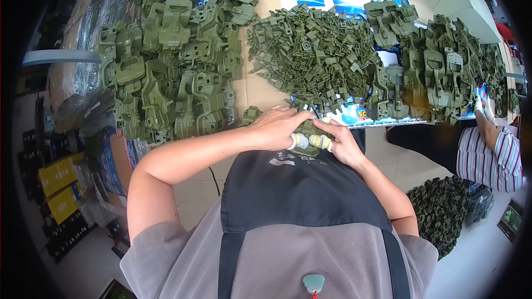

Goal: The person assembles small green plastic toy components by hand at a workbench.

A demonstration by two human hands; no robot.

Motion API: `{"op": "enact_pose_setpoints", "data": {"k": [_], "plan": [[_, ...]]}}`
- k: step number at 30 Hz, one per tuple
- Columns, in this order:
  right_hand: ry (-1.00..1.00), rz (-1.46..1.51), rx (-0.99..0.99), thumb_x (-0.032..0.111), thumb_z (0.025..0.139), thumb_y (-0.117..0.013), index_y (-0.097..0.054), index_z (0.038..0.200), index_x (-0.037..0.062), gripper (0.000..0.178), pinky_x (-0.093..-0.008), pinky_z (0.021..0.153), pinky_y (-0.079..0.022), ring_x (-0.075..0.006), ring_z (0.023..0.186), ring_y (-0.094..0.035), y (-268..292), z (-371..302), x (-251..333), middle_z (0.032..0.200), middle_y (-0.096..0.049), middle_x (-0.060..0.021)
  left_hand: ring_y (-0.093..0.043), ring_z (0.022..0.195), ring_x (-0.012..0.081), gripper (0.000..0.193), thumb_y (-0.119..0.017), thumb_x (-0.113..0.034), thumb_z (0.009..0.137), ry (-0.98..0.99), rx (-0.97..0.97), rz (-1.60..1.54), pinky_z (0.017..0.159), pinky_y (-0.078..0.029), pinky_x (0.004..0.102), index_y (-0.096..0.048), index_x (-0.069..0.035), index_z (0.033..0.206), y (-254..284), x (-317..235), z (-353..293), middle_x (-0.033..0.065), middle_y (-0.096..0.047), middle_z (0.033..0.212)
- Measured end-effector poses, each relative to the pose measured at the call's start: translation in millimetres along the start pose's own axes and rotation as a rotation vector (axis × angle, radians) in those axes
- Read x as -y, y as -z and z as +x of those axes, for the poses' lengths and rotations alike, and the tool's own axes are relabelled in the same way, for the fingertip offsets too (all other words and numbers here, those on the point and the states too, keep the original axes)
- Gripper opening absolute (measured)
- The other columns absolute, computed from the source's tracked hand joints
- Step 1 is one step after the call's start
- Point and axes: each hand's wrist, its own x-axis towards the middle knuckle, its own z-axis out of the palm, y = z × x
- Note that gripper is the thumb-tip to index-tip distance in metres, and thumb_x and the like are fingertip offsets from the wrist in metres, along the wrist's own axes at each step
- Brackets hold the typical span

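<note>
Just above my dark apron, at the near edge of the table, an olive-green moulded plastic part [310, 129] is held between my two hands. My left hand [275, 127] grips it from the left, fingers bent over its top. From the right, my right hand [344, 143] closes on it with the fingers drawn in. White wrapping covers some fingertips of both hands. Much of the part is hidden by the fingers. Right beyond the hands lies a heap of small green plastic pieces [316, 50]. Another small green part [251, 114] rests beside my left hand.
Larger green moulded parts [166, 77] are piled at the left, and more parts [432, 72] at the right. Cardboard [243, 86] covers the table. A co-worker in a striped shirt [487, 158] works at the far right. A dark heap [440, 213] sits on the floor.
</note>
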Motion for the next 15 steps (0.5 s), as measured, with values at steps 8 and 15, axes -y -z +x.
{"op": "enact_pose_setpoints", "data": {"k": [8,15], "plan": [[0.093,0.058,0.046,0.020,0.079,-0.061,-0.047,0.123,0.0045,0.049,-0.0317,0.089,-0.039,-0.0239,0.100,-0.051,20,1,-13,0.113,-0.055,-0.0149,-0.037,0.116,0.0375,0.084,-0.066,-0.041,0.070,-0.026,-0.135,0.219,0.100,-0.026,0.0489,-0.023,-0.015,0.137,45,-19,-13,0.0225,-0.043,0.121],[-0.076,0.163,0.137,0.023,0.078,-0.064,-0.042,0.127,0.0037,0.057,-0.0329,0.098,-0.032,-0.0235,0.116,-0.044,50,-15,-50,0.125,-0.047,-0.0121,-0.032,0.125,0.0226,0.070,-0.070,-0.014,0.071,0.160,-0.174,-0.874,0.103,-0.026,0.0332,-0.034,-0.014,0.131,-9,25,-34,0.0074,-0.037,0.133]]}}
